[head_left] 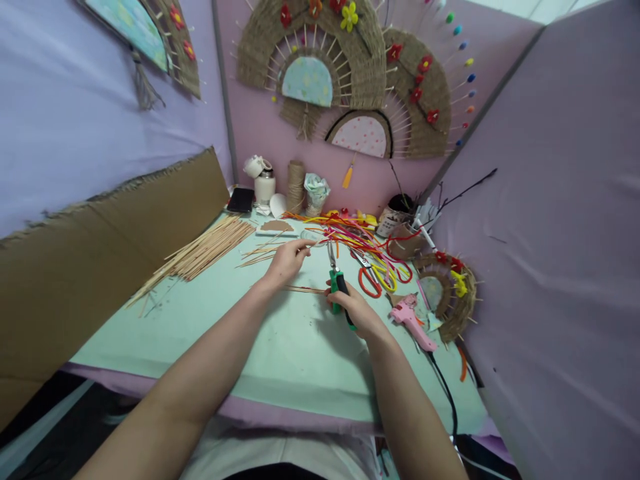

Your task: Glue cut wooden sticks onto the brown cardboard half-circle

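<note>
My right hand (356, 310) is closed round the green and black handles of a pair of cutters (336, 275), whose blades point away from me over the pale green table (280, 347). My left hand (287, 260) pinches a thin wooden stick (314, 247) held just in front of the blades. A few more thin sticks (303, 289) lie on the table between my two hands.
A big bundle of bamboo sticks (200, 255) lies at the left, beside a cardboard sheet (100, 247). Coloured pipe cleaners (365, 240), red-handled scissors (369, 277), a pink glue gun (413, 320) and a small woven fan (447, 293) lie at the right. A twine spool (296, 185) and jars stand at the back.
</note>
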{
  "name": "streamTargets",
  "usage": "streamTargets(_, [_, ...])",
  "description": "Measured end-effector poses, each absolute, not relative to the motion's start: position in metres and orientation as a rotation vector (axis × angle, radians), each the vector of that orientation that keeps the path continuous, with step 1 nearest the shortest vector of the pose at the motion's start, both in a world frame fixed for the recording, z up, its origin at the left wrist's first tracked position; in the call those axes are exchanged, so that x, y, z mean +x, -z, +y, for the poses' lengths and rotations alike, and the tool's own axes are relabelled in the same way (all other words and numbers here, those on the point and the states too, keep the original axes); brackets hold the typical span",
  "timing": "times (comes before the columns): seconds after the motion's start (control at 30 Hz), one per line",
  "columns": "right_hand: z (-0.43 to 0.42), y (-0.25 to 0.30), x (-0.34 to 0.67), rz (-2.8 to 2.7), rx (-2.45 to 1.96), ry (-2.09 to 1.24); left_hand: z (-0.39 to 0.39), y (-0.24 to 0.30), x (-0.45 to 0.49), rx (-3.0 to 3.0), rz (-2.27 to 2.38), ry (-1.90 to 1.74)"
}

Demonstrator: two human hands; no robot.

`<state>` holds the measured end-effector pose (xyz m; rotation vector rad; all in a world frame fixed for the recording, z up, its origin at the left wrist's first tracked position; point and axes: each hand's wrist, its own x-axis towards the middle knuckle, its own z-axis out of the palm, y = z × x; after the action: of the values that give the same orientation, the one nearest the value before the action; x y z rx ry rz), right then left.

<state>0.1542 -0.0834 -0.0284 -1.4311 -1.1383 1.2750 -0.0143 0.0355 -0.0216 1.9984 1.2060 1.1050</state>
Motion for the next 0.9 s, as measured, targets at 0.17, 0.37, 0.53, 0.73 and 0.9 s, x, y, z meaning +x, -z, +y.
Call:
streamTargets(0.17, [-0.085, 0.027, 0.156, -1.192, -1.471, -1.303, 0.033, 0.015, -0.015, 1.838, 1.154, -1.192])
streamTargets(0.37, [-0.085, 0.027, 0.156, -1.235, -1.471, -1.276, 0.023, 0.007, -0.011, 1.855, 1.111, -1.111])
streamTargets(0.53, [-0.086, 0.024, 0.155, -1.253, -1.489, -1.269, 0.017, 0.003, -0.009, 1.990, 1.094, -1.011])
streamTargets(0.73, [-0.086, 0.024, 0.155, -1.253, -1.491, -1.270, 0.015, 0.002, -0.008, 2.079, 1.107, -0.901])
streamTargets(0.9, [-0.086, 0.024, 0.155, -1.272, -1.507, -1.257, 0.015, 0.002, -0.008, 2.096, 1.131, -0.883])
